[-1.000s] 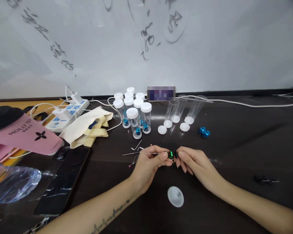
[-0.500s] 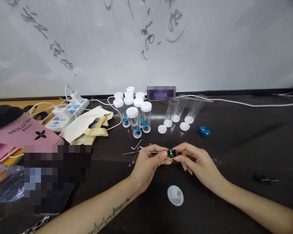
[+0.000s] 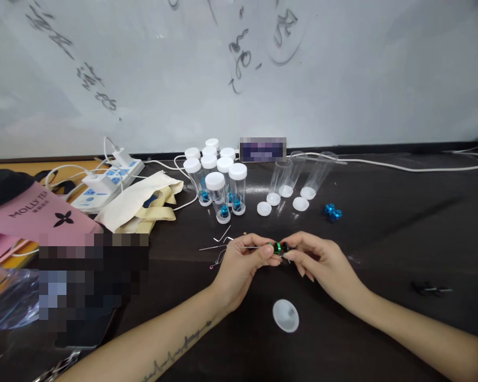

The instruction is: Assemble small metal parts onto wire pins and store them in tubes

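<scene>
A small green and black cylindrical part (image 3: 278, 248) is pinched between both my hands above the dark table. My left hand (image 3: 239, 268) grips its left end, where a thin metal rod (image 3: 249, 247) runs out leftward past the fingers. At the black right end, my right hand (image 3: 321, 260) is closed with thumb and fingertips on the part. Fingers hide much of it. Bent thin metal pieces (image 3: 223, 233) lie just beyond my left hand. Nearer to me sits a shallow whitish dish (image 3: 286, 316) with a small grey spot inside.
Several white-capped clear tubes (image 3: 215, 183) holding blue metal parts stand at the back. Open clear tubes (image 3: 281, 175) and white caps (image 3: 264, 209) are right of them. Blue metal parts (image 3: 332, 212) and a black piece (image 3: 432, 288) lie rightward. A power strip (image 3: 103, 193) and pink bag (image 3: 43, 212) occupy the left.
The whole view has shifted slightly, with things on the table a few pixels higher. Both hands keep nearly the same hold on the green and black part.
</scene>
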Motion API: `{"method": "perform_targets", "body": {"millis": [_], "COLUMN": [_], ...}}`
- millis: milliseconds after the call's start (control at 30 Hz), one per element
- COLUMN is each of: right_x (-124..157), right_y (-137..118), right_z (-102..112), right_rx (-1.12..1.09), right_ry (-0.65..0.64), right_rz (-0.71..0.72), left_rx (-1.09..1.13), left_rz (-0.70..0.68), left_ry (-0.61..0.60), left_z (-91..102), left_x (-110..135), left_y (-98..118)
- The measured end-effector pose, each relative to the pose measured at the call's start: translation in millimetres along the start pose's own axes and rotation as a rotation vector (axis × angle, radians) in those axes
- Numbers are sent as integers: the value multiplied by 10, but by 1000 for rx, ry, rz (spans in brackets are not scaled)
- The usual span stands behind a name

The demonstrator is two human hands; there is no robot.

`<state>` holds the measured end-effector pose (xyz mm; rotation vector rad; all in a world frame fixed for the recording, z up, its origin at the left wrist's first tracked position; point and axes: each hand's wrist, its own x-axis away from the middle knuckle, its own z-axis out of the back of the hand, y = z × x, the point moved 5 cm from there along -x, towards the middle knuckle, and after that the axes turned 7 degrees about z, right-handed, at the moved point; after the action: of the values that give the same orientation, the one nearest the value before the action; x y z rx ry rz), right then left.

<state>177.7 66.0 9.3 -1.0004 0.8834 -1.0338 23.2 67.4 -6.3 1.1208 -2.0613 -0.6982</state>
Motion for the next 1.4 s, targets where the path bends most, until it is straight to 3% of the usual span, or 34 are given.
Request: {"method": "perform_targets", "body": {"millis": [600,1400], "right_x": [-11,-78], "right_y": [-38,-97], "right_z": [-27,-43], "right_rx": [53,39], "right_ry": [-71,-67], "right_rz": [39,42], "left_rx": [-21,-17], "left_rz": [1,-25], "left_ry": [7,-3], "left_z": [-29,-30], "left_x": [22,-6], "left_y": [28,36]}}
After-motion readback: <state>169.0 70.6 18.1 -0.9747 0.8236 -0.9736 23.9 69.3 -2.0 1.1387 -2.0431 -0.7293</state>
